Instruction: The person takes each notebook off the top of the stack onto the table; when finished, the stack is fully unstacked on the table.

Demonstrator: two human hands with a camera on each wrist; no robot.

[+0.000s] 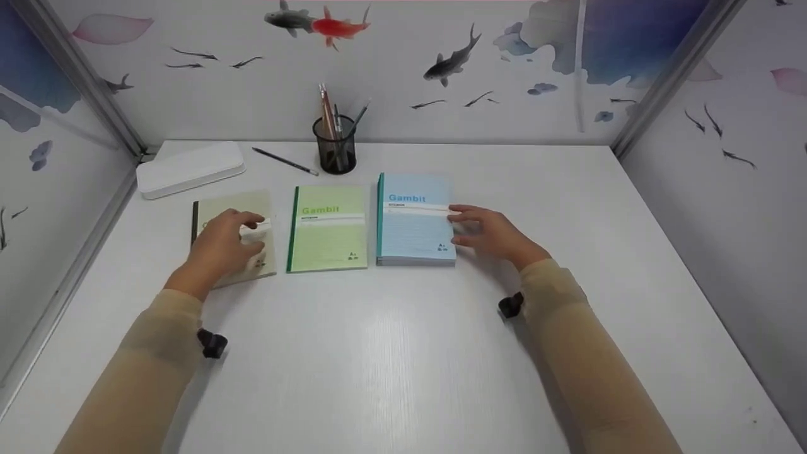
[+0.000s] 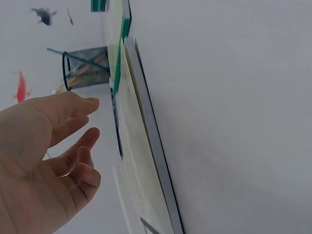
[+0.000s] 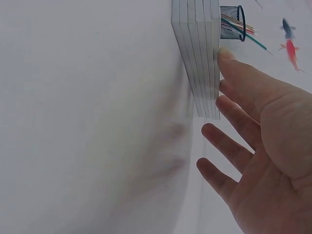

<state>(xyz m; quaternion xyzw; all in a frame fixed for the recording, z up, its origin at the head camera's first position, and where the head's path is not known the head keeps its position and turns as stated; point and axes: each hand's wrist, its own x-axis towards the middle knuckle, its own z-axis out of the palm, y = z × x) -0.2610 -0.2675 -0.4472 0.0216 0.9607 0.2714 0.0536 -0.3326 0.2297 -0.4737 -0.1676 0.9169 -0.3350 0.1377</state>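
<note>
A beige notebook [image 1: 243, 200] with a dark spine lies at the left. Over it hovers my left hand [image 1: 217, 246], covering part of its cover; the left wrist view shows the fingers [image 2: 78, 109] loosely bent, holding nothing. In the middle lies a green "Gambit" notebook [image 1: 331, 243]. Right of that is a stack of blue "Gambit" notebooks [image 1: 413, 236], several deep. My right hand [image 1: 495, 236] is at the stack's right side, its thumb and fingertips right at the edge. In the right wrist view the lower fingers [image 3: 229, 146] are spread apart, beside the stack's page edges [image 3: 197, 63].
Behind the notebooks stands a black mesh pen cup [image 1: 336, 151] with several pencils. A loose dark pencil [image 1: 284, 161] lies left of it, and a white case [image 1: 189, 169] sits at the back left corner. Printed panels wall the white table [image 1: 378, 359] on three sides.
</note>
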